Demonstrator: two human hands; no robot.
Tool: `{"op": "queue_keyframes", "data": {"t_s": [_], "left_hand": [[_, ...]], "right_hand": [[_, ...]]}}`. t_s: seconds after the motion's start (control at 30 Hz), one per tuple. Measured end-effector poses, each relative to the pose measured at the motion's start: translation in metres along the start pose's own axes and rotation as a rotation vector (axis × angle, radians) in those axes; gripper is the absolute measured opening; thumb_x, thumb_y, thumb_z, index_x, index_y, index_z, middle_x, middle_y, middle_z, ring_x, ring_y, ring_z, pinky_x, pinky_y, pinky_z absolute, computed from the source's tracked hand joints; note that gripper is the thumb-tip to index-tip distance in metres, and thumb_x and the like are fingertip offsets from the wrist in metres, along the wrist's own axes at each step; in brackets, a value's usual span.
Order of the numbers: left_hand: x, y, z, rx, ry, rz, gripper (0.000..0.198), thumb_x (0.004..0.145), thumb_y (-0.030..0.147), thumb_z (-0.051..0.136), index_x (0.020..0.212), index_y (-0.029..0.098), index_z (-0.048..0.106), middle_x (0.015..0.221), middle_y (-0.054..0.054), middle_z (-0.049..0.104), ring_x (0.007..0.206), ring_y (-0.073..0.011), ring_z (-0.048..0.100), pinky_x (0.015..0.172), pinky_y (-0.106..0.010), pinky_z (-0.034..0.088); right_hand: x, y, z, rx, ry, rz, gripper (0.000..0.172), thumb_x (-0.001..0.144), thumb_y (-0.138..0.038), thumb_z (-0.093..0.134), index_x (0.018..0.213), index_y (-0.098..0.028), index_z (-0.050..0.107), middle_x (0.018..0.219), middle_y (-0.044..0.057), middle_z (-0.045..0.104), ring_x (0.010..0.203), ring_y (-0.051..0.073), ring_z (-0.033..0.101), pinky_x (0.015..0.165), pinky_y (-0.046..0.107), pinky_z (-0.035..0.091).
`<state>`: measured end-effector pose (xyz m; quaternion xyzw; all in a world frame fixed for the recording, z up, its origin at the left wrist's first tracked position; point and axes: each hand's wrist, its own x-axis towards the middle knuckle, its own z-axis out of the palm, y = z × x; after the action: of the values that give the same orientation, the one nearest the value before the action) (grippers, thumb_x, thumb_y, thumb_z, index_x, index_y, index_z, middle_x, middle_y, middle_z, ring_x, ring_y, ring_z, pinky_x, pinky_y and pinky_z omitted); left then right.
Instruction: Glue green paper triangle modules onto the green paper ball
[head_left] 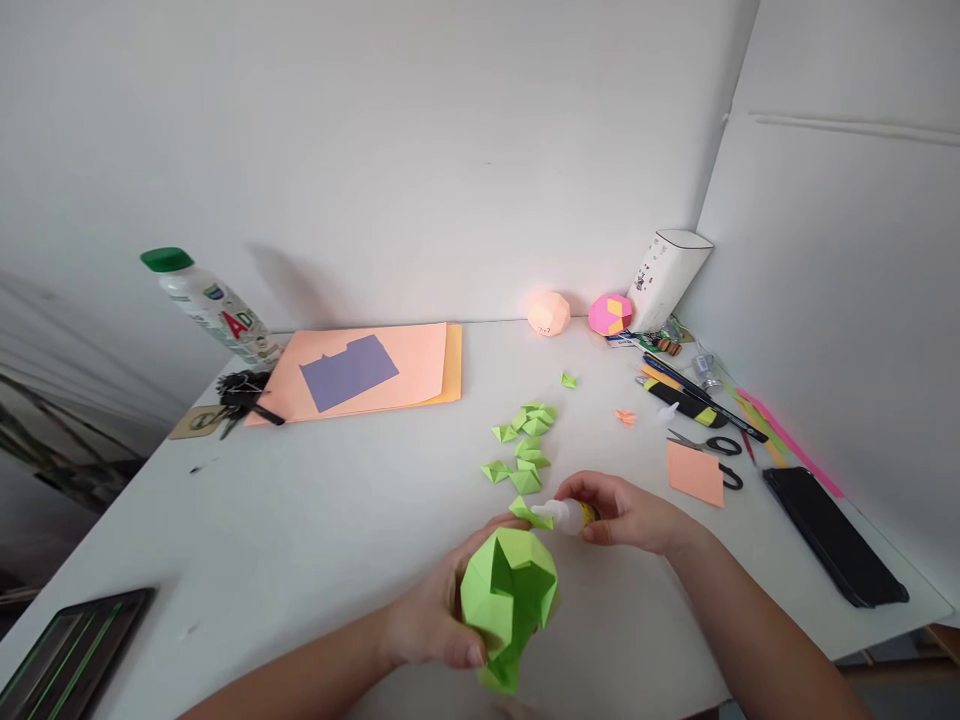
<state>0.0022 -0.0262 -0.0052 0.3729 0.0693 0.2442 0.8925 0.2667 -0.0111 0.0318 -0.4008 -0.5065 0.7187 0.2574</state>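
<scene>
My left hand (435, 615) is wrapped round a light-green folded-paper ball (491, 600) with an open hollow facing right and down. Just beyond the ball, at the left fingertips, is a small green folded-paper piece (521, 510). My right hand (611, 510) grips a small glue bottle (571, 516) with a white top and a yellow label, tipped sideways. Its nozzle points left and meets or overlaps the small piece; whether they touch I cannot tell. Several more green paper pieces (527, 480) lie in a loose cluster beyond my hands.
Orange paper sheets (420, 365) and a white bottle (225, 315) stand back left, keys (241, 390) beside them. Two paper balls (549, 314) sit by the wall. Scissors (712, 445), sticky notes (694, 474), pens (684, 402) and a black phone-like case (832, 535) lie right.
</scene>
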Motion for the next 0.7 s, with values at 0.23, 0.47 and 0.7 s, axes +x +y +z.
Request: {"op": "queue_keyframes", "data": {"t_s": [0.23, 0.47, 0.7], "left_hand": [[0.004, 0.005, -0.003, 0.037, 0.042, 0.011, 0.085, 0.064, 0.034, 0.080, 0.135, 0.026, 0.035, 0.105, -0.007, 0.058, 0.089, -0.0200, 0.059, 0.074, -0.029, 0.045], [0.009, 0.007, -0.011, 0.173, 0.237, 0.030, 0.077, 0.068, 0.037, 0.076, 0.133, 0.021, 0.037, 0.109, -0.010, 0.058, 0.092, -0.0223, 0.058, 0.077, -0.033, 0.045], [0.009, 0.006, -0.013, 0.251, 0.247, 0.046, 0.075, 0.069, 0.038, 0.075, 0.132, 0.022, 0.037, 0.109, -0.009, 0.057, 0.093, -0.0215, 0.056, 0.078, -0.033, 0.045]], "right_hand": [[-0.006, -0.010, -0.002, -0.016, 0.057, -0.044, 0.039, 0.072, -0.031, 0.075, 0.107, -0.022, 0.059, 0.099, 0.004, 0.057, 0.086, 0.016, 0.053, 0.068, 0.026, 0.044], [-0.023, -0.018, 0.009, -0.282, 0.499, -0.317, 0.035, 0.075, -0.035, 0.071, 0.106, -0.027, 0.058, 0.096, 0.005, 0.055, 0.079, 0.017, 0.055, 0.064, 0.027, 0.048], [-0.027, -0.021, 0.036, -0.360, 0.491, -0.651, 0.027, 0.077, -0.031, 0.071, 0.101, -0.026, 0.059, 0.099, 0.008, 0.056, 0.092, 0.022, 0.057, 0.074, 0.033, 0.051]]}}
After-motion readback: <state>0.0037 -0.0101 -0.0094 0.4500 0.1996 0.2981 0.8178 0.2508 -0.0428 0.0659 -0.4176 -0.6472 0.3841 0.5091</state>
